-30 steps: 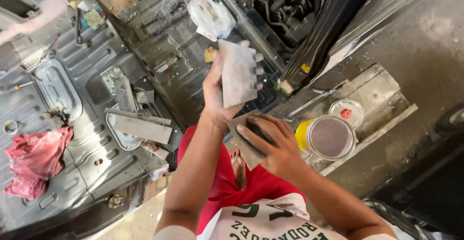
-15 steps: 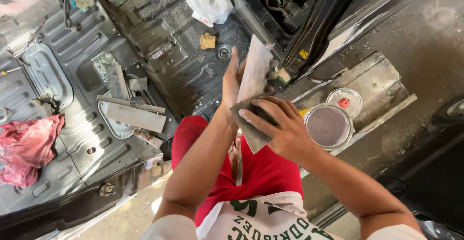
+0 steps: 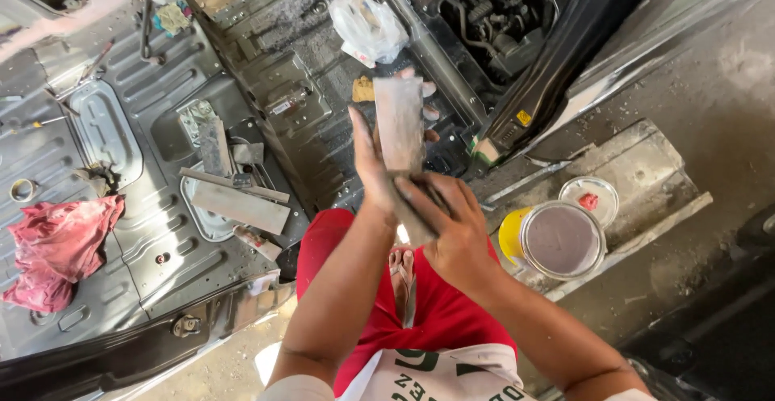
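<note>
1. Spreader blades — two flat grey ones — are sitting in your hands, held up over the stripped car floor (image 3: pixel 145 207) in front of your red shorts (image 3: pixel 420 320).
2. In the head view, your left hand (image 3: pixel 367 171) is clamping the upright blade (image 3: pixel 398 122), thumb on its near edge and fingertips wrapping round the far side.
3. Your right hand (image 3: pixel 452 235) is closing around the second blade (image 3: pixel 412 211), which is lying angled and touching the lower end of the upright one — the two look to be meeting edge to face.
4. Beside your right forearm an open tin of grey-mauve filler (image 3: pixel 563 239) is resting on a concrete slab (image 3: pixel 646 167), with its lid (image 3: pixel 589 199) lying just behind it.
5. On the floor pan to your left, loose metal strips (image 3: pixel 238 205) are lying near a crumpled red rag (image 3: pixel 60 247); a white plastic bag (image 3: pixel 367 21) is sitting further ahead.
6. What I judge could go wrong: you are gripping thin metal edges with bare skin, so a slip of the angled blade along the upright one could nick your left thumb.
7. Filler scraped off could also drop onto your shorts or the pan, since nothing is underneath to catch it.
8. Your right elbow is hanging near the open tin, so a wide swing could tip it off the slab.
</note>
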